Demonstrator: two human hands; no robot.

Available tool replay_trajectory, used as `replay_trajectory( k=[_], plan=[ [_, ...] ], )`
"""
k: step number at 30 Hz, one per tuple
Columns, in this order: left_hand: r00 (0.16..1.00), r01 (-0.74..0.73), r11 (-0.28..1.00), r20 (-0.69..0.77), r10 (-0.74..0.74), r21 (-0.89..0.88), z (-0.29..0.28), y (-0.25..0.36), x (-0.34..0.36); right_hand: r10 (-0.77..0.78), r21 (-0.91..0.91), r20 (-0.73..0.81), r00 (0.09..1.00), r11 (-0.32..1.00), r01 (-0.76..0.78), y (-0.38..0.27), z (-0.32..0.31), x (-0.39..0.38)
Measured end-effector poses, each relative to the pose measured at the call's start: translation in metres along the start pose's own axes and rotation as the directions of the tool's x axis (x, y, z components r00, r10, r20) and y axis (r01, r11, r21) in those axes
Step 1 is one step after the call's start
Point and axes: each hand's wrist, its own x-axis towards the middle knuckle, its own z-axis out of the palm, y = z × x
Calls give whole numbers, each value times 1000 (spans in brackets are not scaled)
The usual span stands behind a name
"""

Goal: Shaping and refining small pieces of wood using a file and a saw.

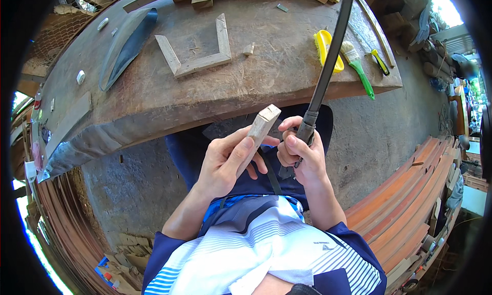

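Observation:
My left hand (229, 159) is closed around a short pale wooden stick (263, 122), whose squared end points up and away from me. Close beside it, my right hand (306, 154) grips the dark handle of a long black bar-shaped tool (328, 64). The bar rises toward the top right and passes over the table edge; I see it edge-on, so its exact kind is unclear. Both hands are above my lap, just in front of the table. Beyond them, a three-sided wooden frame (202, 64) with angled corner joints lies on the worn wooden table (138, 98).
A yellow brush (323, 45), a green-handled paintbrush (361, 72) and a yellow-black cutter (380, 63) lie at the table's right. A small wood block (248, 49) and a curved dark sheet (130, 44) are further left. Stacked planks (400, 192) cover the floor at right.

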Motion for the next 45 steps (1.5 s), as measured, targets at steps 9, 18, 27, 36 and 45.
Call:
replay_trajectory(
  k=[9,18,27,36,45],
  plan=[
    [998,61,998,26,-60,-29,-5,5,1,8,-19,8,1000,1000,-8,3,-1,2],
    [910,-169,630,-125,395,758,4,1,12,33,-38,-49,998,999,-35,3,-5,-1],
    [901,-163,571,-114,418,805,5,5,18,30,-44,-67,997,998,-33,1,-10,-3],
    [910,-141,602,-136,391,786,9,5,21,46,-86,-116,992,995,-56,-7,-10,-6],
    [896,-98,580,-182,406,809,12,-6,60,101,12,-157,982,995,-101,1,-15,4]
  ],
)
